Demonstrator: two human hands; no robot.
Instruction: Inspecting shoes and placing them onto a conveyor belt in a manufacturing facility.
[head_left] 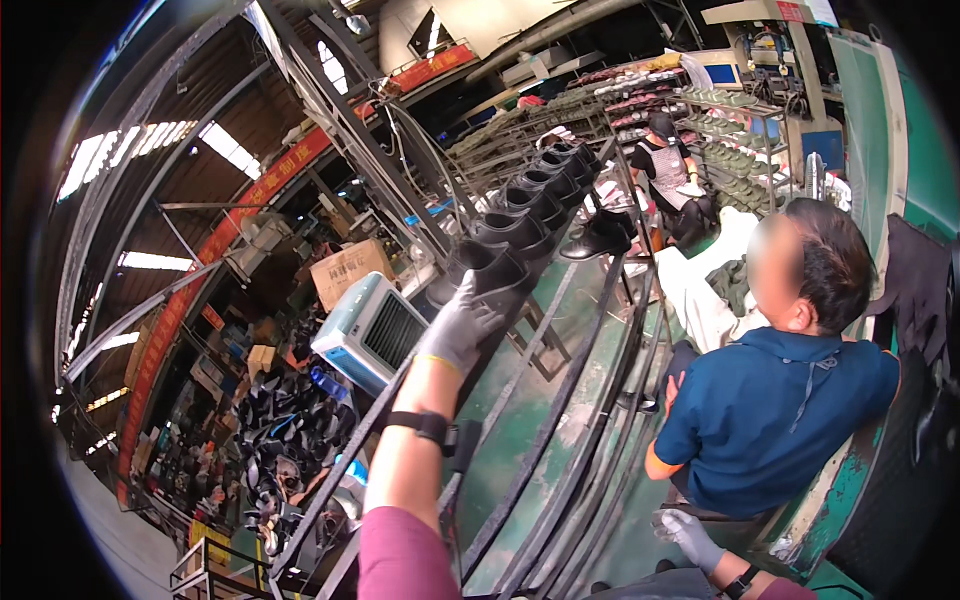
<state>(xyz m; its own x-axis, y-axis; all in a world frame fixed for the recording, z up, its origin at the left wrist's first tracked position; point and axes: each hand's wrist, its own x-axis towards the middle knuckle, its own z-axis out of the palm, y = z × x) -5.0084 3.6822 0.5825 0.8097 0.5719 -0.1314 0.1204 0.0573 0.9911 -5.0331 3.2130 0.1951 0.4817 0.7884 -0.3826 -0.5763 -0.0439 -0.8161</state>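
My left hand (458, 328), in a grey glove with a yellow cuff, reaches forward along a raised rack. Its fingers are stretched out and the fingertips meet the near end of a black shoe (500, 272); no grip around the shoe shows. Beyond it, several more black shoes (540, 205) stand in a line running away from me. One black shoe (598, 236) sits apart, to the right of that line. Low on the right, my right hand (688, 538), also gloved in grey, is held near my lap with its fingers loosely apart and nothing visible in it.
Long dark rails (540, 440) run across the green floor. Close on my right sits a person in a blue shirt (790, 420); another person (668, 170) is farther back near shoe racks (745, 150). A white air cooler (370, 330), a cardboard box (350, 270) and piled dark pieces (285, 425) lie left.
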